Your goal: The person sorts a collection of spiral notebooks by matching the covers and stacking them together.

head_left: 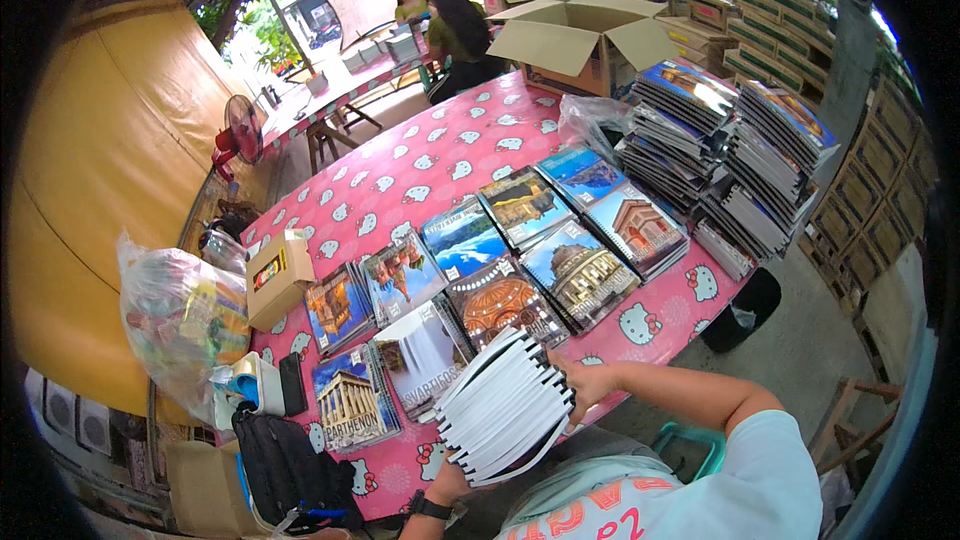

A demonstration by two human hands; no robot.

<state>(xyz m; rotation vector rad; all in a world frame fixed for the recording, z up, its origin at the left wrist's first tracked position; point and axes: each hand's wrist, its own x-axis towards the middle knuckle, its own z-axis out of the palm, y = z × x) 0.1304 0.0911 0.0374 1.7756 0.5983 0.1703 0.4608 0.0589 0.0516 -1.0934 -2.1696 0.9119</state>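
Observation:
A thick stack of spiral-bound notebooks (pixel 500 408) is held at the table's near edge, white page edges facing up and black bindings along its side. My left hand (pixel 452 483) grips its lower left end, with the fingers partly hidden beneath. At the upper right end my right hand (pixel 585 382) clasps the stack, thumb near the bindings. Just beyond lie piles of notebooks with photo covers: a waterfall one (pixel 420 355), a temple one (pixel 352 400), a red dome one (pixel 505 305) and a round building one (pixel 578 275).
Tall notebook stacks (pixel 675 145) stand at the table's right, near an open carton (pixel 565 65). On the left are a small cardboard box (pixel 279 278), a filled plastic bag (pixel 185 315), a phone (pixel 292 384) and a black backpack (pixel 290 470). Two people sit at a farther table.

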